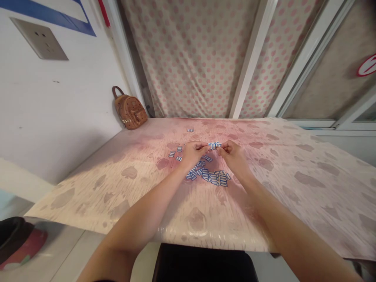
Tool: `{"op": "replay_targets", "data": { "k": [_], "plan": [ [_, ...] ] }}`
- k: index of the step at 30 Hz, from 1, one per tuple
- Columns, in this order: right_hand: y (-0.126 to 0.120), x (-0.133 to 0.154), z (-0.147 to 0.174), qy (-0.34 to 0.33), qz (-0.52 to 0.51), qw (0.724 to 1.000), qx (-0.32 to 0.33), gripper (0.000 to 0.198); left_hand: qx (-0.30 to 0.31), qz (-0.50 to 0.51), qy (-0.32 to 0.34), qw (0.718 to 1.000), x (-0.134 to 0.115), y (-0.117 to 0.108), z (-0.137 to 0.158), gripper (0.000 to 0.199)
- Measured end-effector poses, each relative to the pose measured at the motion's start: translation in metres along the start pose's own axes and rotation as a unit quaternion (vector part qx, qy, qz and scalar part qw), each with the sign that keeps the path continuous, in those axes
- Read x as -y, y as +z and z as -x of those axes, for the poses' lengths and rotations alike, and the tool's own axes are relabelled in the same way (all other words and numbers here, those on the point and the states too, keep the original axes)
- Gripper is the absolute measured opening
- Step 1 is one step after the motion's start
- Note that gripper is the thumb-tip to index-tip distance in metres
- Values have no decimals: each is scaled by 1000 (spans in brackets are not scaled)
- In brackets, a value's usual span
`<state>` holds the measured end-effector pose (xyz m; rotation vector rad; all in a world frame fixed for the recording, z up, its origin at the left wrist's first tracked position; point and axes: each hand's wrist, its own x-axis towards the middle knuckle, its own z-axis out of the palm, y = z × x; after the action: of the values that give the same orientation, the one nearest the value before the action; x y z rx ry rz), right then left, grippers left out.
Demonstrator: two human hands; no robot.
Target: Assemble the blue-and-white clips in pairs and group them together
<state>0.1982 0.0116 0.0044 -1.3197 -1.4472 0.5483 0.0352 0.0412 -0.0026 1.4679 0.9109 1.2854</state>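
Note:
Between the fingertips of both my hands is a small flat blue-and-white striped piece, raised a little over the table. My left hand pinches its left end, and my right hand grips the right end. Whether it is one piece or a few joined together, I cannot tell. Below and between my wrists lies a loose pile of similar striped pieces, some overlapping. A few more striped pieces rest left of my left hand. Farther back is a small piece or group of pieces.
A patterned cloth covers the table. At its back left corner a small brown backpack leans by the wall. Dotted curtains hang behind the table. A black seat is under the front edge.

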Motion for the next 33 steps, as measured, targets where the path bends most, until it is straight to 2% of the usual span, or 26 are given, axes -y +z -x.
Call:
{"op": "replay_targets", "data": {
  "k": [15,19,22,26,29,33],
  "plan": [
    [0,-1,0,-9,27,999,26,16,17,-27,8,999,-1,-1,0,9],
    [2,-6,-2,-10,12,1000,2,18,17,-34,6,999,-3,-2,-1,10],
    [2,-8,-4,-27,-9,1000,-2,18,17,-45,4,999,-4,-4,-1,10],
    [1,-6,-3,-50,-18,998,44,27,19,-48,3,999,-4,-6,-1,12],
    [-1,-2,0,-97,33,992,74,46,19,-45,0,999,-7,-7,-1,12],
    [-2,0,3,-134,90,983,85,44,18,-42,-14,999,-18,-8,3,12]
  ]
}}
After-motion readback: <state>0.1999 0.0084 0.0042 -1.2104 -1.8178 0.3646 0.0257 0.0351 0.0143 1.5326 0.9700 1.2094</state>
